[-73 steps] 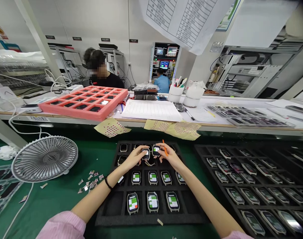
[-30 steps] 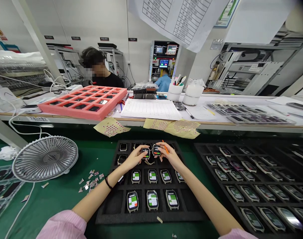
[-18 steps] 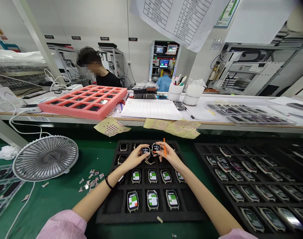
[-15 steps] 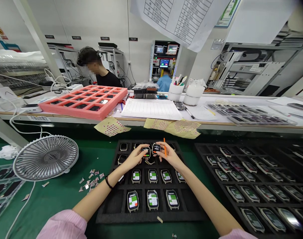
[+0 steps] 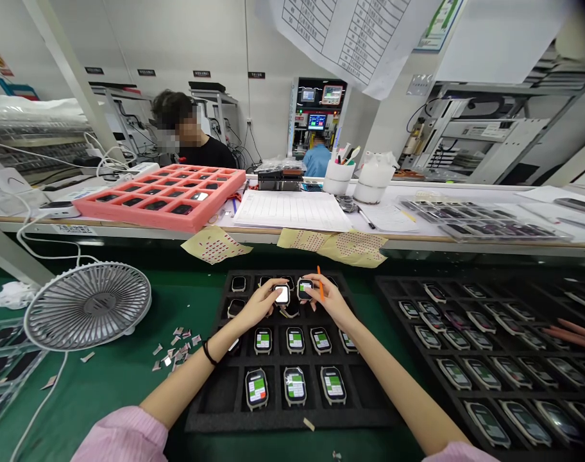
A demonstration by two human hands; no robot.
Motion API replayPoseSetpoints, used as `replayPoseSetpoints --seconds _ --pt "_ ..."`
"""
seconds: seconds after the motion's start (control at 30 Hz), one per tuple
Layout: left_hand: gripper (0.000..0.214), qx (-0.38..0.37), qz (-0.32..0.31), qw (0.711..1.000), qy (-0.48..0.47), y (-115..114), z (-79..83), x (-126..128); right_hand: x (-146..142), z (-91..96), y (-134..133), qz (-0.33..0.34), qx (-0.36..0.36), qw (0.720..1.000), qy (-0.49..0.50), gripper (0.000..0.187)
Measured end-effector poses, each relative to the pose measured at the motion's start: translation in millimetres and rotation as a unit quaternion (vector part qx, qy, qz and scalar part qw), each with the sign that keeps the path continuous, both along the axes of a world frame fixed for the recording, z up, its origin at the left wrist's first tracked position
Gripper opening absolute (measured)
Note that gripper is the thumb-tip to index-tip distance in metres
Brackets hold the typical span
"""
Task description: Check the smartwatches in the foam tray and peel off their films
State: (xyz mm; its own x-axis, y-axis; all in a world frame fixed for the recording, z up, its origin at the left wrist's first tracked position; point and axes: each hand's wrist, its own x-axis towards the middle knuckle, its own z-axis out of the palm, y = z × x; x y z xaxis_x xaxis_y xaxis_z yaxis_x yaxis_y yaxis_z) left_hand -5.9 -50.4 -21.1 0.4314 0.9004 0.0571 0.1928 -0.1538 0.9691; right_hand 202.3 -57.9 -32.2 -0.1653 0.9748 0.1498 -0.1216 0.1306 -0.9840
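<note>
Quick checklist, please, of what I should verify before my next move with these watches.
Left hand on a smartwatch: ok, fingers at its sides.
Right hand on a second smartwatch: ok.
Orange stick between the right-hand fingers: ok, upright.
Bottom-row watches seated in the black foam tray: ok.
Watch beneath the hands seated: cannot tell, partly hidden.
Right-hand black tray free of other hands: not ok, another person's fingers reach over its far side.

Left hand (image 5: 258, 307) grips smartwatch (image 5: 281, 294); right hand (image 5: 328, 301) second smartwatch (image 5: 305, 289), orange stick (image 5: 320, 283).
</note>
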Motion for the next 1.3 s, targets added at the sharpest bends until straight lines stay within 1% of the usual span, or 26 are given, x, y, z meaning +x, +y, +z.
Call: replayPoseSetpoints --seconds 0.13,0.23,0.37,0.5,0.7,0.8,1.0,1.13,1.3 --pt "0.047 -0.001 -0.02 1.0 -0.011 -3 1.1 0 1 -4.2 0 0.027 0.008 0.999 0.016 0.04" --pt "0.05 0.016 -0.028 0.999 -0.028 -4 0.1 1 1 -6.8 1 0.037 0.019 0.999 0.015 0.045" --pt "0.042 0.019 -0.01 1.0 -0.022 -3 -0.1 1 0 -5.0 1 0.011 0.005 1.0 0.004 0.039" --pt "0.044 0.015 0.0 1.0 -0.01 -2 3.4 0 -1 0.3 0 -0.02 -0.009 1.0 -0.001 0.029" --pt "0.045 0.027 0.007 0.999 0.016 -1 2.9 1 -3 4.3 -3 -0.042 -0.014 0.999 -0.014 0.029" --pt "0.045 0.023 -0.003 1.0 0.013 0 0.2 1 -3 4.9 -4 -0.04 -0.012 0.999 -0.008 0.03" --pt "0.048 0.004 -0.005 1.0 -0.004 -1 -1.0 0 -1 3.3 -3 -0.008 -0.01 1.0 0.0 0.034" --pt "0.053 0.007 -0.016 1.0 0.001 -2 -0.5 0 0 1.7 -2 -0.009 -0.005 1.0 -0.008 0.035" --pt "0.043 0.005 -0.005 1.0 -0.002 0 -1.7 0 0 1.1 -1 -0.013 -0.007 1.0 -0.008 0.031"
